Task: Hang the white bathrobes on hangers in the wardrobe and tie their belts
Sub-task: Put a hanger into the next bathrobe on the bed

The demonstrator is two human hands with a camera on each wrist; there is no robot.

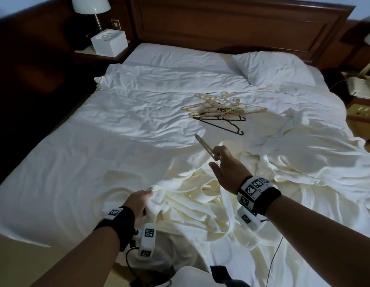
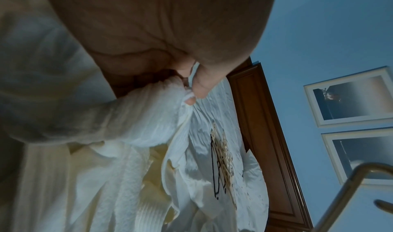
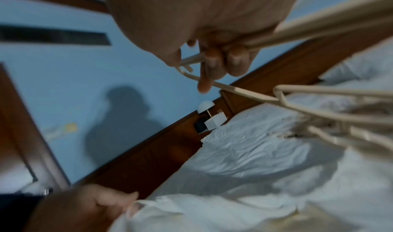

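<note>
Dim bluish room light, soft shadows across the bed (image 1: 97,152), blurred right wrist view, edges bowed.

Crumpled white bathrobe (image 1: 192,206) at bed's near edge; cream hanger (image 1: 204,147) raised above it, more hangers (image 1: 219,109) piled mid-bed.

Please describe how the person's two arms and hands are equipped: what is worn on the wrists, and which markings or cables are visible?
Both forearms are bare, without sleeves or gloves. The left hand has a black wrist strap carrying white blocks printed with black-and-white square markers; a black cable loops below it. The right hand has a similar black band with white marker blocks and a thin dark cable.
</note>
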